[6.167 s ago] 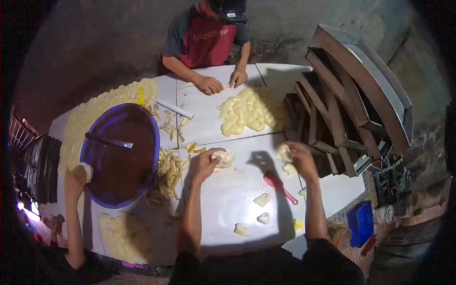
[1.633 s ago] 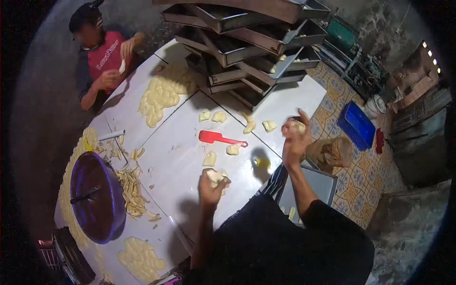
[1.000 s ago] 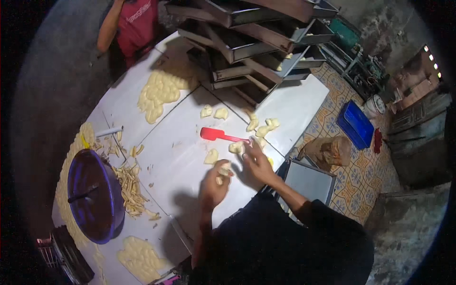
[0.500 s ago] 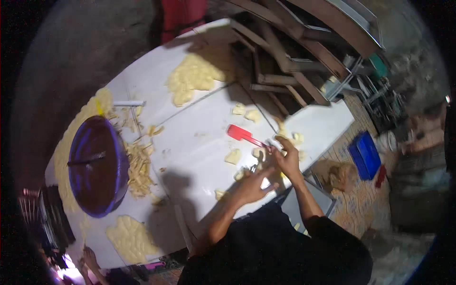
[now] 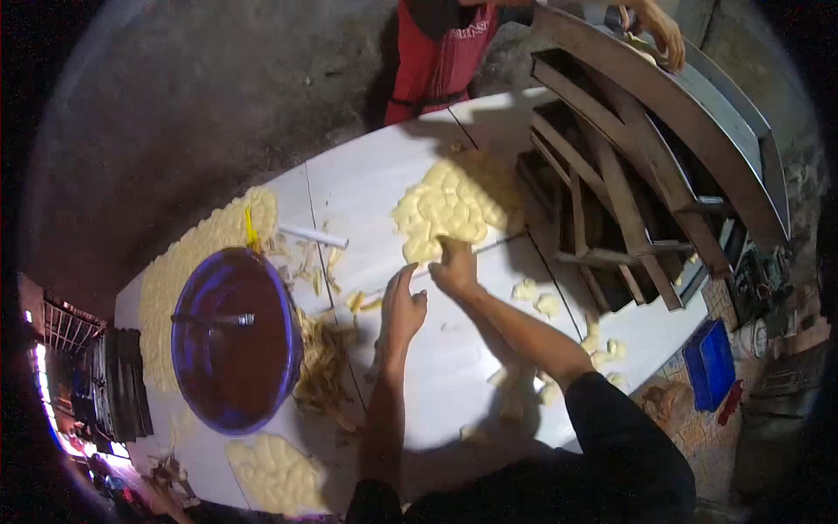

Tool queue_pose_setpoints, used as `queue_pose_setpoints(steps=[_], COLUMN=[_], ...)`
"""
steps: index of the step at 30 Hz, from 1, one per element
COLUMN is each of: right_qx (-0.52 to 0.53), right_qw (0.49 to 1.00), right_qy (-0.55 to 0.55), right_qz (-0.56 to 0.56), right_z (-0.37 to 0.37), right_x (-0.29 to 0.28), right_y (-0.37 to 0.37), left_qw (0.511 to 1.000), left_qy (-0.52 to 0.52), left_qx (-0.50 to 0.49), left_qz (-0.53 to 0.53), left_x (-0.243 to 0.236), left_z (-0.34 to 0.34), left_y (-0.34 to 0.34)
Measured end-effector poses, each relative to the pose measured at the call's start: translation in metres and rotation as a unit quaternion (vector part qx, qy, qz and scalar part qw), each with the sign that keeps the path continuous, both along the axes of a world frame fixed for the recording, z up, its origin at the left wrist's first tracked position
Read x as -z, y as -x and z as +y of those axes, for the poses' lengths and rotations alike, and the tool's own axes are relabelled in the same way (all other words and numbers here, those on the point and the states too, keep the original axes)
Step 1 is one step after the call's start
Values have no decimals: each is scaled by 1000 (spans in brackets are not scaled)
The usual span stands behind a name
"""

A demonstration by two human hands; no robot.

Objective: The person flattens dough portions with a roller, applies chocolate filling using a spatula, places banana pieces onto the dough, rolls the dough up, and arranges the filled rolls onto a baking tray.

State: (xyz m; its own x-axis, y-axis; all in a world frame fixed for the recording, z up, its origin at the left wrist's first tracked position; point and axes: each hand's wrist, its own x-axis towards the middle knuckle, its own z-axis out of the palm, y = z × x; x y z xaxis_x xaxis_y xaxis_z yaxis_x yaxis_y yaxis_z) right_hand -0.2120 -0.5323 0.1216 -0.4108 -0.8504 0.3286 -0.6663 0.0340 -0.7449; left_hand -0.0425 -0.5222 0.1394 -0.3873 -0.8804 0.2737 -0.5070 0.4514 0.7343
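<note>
And across the white tabletop (image 5: 358,188) we go: stacked trays (image 5: 663,100) crowd the far right corner, the purple basin (image 5: 185,367) sits toward the left edge, pale dough (image 5: 441,205) lies toward the far edge! Right hand (image 5: 454,269) at the dough's near side, fingers curled (gripping or merely touching, can't tell); left hand (image 5: 406,313) close by, thumb and fingers parted.

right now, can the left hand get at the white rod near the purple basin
Probably yes: the left hand looks empty, and nothing tall stands on the tabletop between it and the white rod.
</note>
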Motion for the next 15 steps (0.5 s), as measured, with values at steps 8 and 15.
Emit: queue_pose_setpoints(steps=[8, 15], right_qx=[-78, -74], right_qw=[918, 770], right_qy=[75, 294], right_qz=[-381, -562], right_z=[65, 213], right_x=[-12, -89], right_y=[4, 70], left_qw=[983, 913], left_qy=[108, -129], left_qx=[-25, -139], left_qz=[-145, 360], left_x=[56, 82], left_z=[-67, -50], left_y=[36, 21])
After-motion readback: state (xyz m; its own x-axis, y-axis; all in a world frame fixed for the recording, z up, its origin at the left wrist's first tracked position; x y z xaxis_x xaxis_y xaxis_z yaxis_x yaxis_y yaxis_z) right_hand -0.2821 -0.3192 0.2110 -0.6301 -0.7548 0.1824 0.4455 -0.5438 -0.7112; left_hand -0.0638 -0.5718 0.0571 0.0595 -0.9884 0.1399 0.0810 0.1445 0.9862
